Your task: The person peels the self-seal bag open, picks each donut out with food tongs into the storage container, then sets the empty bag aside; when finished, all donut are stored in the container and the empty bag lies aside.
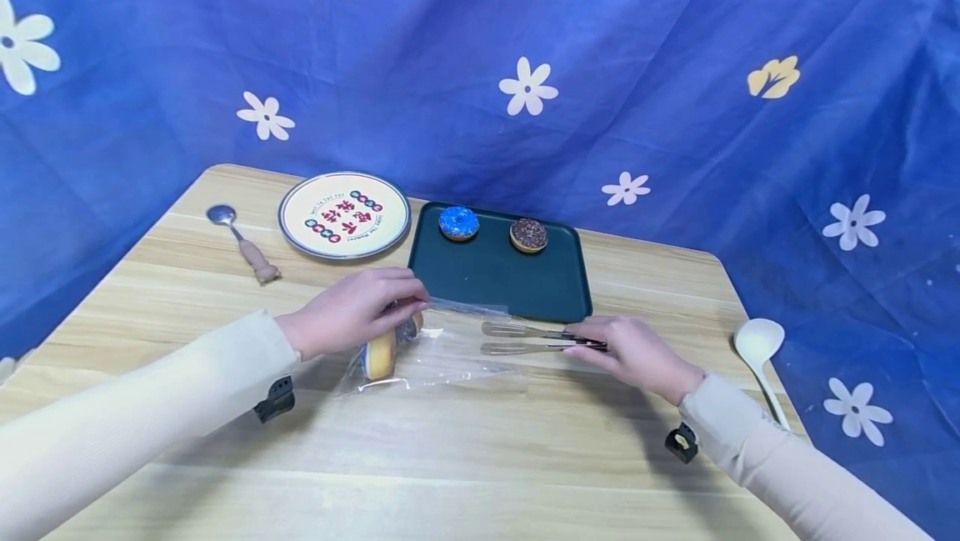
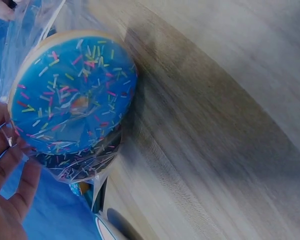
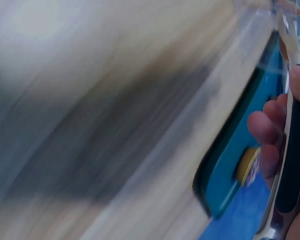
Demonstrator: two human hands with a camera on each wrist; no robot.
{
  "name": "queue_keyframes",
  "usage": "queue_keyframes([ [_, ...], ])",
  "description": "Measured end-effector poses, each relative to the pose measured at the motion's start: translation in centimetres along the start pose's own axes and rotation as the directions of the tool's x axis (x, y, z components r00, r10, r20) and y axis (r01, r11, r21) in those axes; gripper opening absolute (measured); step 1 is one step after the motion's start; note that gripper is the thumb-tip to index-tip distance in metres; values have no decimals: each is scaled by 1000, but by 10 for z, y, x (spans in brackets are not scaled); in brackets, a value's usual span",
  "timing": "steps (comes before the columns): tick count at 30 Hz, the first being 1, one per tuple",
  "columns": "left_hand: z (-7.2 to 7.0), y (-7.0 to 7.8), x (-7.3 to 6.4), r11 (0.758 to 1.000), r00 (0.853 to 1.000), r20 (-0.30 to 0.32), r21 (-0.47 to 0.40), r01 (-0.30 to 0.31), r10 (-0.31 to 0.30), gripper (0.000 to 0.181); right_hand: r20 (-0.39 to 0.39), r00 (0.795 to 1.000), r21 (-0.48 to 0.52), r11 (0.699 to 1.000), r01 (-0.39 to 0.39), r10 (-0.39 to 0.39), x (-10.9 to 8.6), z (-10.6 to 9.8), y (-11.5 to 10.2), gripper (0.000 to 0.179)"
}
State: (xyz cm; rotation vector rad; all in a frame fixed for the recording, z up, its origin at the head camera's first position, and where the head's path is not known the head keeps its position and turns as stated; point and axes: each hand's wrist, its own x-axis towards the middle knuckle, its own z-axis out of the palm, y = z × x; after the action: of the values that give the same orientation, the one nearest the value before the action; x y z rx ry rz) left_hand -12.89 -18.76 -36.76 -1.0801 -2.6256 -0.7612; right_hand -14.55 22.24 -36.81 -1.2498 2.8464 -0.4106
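Observation:
My left hand [image 1: 360, 308] pinches a clear plastic bag [image 1: 457, 362] by its top edge, low over the table. Inside the bag are a blue-iced doughnut with colored sprinkles [image 2: 72, 95] and, behind it, a dark-iced one [image 2: 75, 165]. To the right, my right hand [image 1: 633, 353] grips metal tongs [image 1: 517, 348] with dark handle grips [image 3: 292, 160]. Their two ends point left at the bag and stand apart, with nothing between them. Farther back, a dark green tray [image 1: 495, 283] carries another blue doughnut [image 1: 458, 223] and a chocolate doughnut with sprinkles [image 1: 528, 235].
Left of the tray sits a white plate [image 1: 300, 220] with red lettering. A spoon with a figured handle [image 1: 255, 257] lies farther left. Near the right table edge is a white ladle [image 1: 759, 343]. Behind the table [image 1: 420, 474] hangs a blue flowered cloth [image 1: 450, 66].

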Motion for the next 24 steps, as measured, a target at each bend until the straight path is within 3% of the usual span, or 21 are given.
queue_keyframes([
  [8,1,0,1,1000,1000,0,2,-1,1,8,17,999,-50,998,41,-40,27,17,-24,38],
  [14,2,2,2,1000,1000,2,3,0,0,8,3,1000,-18,999,31,-31,40,27,-38,39],
  [24,2,4,0,1000,1000,-12,9,-12,12,8,63,998,24,1000,-5,3,54,37,-55,30],
])
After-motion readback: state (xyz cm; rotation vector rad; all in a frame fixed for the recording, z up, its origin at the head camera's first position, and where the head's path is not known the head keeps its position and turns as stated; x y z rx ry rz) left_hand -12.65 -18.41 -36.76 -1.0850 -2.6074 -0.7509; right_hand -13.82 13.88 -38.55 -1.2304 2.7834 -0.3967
